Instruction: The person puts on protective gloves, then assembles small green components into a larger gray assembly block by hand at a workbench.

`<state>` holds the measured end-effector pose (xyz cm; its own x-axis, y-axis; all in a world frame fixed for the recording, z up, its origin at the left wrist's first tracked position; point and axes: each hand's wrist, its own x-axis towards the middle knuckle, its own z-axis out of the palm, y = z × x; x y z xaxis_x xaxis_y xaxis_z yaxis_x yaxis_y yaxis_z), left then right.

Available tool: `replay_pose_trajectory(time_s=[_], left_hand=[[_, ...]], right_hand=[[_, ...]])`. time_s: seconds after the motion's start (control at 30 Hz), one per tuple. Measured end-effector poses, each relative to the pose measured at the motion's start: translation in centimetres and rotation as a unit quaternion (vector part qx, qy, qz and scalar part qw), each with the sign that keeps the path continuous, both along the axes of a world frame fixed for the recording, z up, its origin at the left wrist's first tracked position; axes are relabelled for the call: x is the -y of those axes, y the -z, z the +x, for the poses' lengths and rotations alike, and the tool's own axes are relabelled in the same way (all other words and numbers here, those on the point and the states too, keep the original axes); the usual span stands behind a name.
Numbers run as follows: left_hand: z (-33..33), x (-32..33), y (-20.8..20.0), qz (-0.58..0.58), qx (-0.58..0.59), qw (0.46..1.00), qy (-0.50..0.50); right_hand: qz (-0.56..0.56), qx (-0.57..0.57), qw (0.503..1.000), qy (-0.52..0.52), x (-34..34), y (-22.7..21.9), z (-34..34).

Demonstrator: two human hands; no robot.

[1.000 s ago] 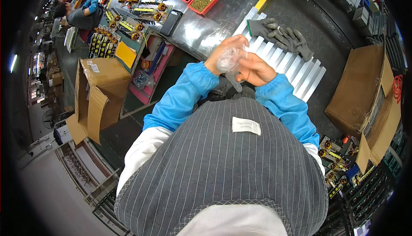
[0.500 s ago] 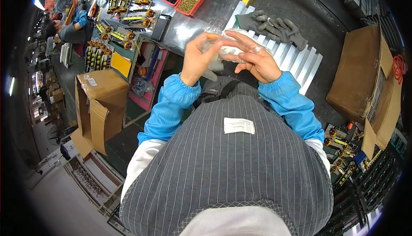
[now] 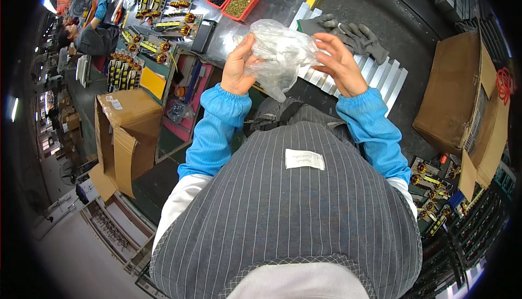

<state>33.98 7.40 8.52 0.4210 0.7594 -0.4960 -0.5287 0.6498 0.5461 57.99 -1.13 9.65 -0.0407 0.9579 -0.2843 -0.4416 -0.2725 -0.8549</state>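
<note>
A crumpled clear plastic bag (image 3: 283, 51) is stretched between my two hands above the bench edge. My left hand (image 3: 238, 68) pinches its left side, thumb up against the film. On the other side, my right hand (image 3: 341, 62) grips the bag's right edge between thumb and fingers. The bag's lower part droops toward my apron. Just beyond my right hand, grey work gloves (image 3: 361, 40) lie on a row of silvery ribbed metal bars (image 3: 383, 78).
Red trays (image 3: 254, 10) of small black and brass-coloured parts stand at the back, near a black phone-like device (image 3: 203, 36). Circuit boards with coils (image 3: 157, 48) crowd the left. Open cardboard boxes (image 3: 133, 111) flank me on both sides. Another person (image 3: 95, 38) works at far left.
My hands have drawn apart, and the bunched plastic bag has opened out between them. The person at far left has shifted an arm.
</note>
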Motion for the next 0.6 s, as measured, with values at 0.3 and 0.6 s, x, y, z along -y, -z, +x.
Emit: replay_pose_trajectory(time_s=[0.3, 0.6], left_hand=[[-0.6, 0.8, 3.6, 0.131, -0.291, 0.939, 0.126], [4.1, 4.0, -7.7, 0.403, -0.397, 0.816, 0.119]], right_hand=[[-0.017, -0.139, 0.99, -0.018, -0.8, 1.7, 0.5], [0.061, 0.026, 0.996, 0.058, 0.4, -5.1, 0.3]])
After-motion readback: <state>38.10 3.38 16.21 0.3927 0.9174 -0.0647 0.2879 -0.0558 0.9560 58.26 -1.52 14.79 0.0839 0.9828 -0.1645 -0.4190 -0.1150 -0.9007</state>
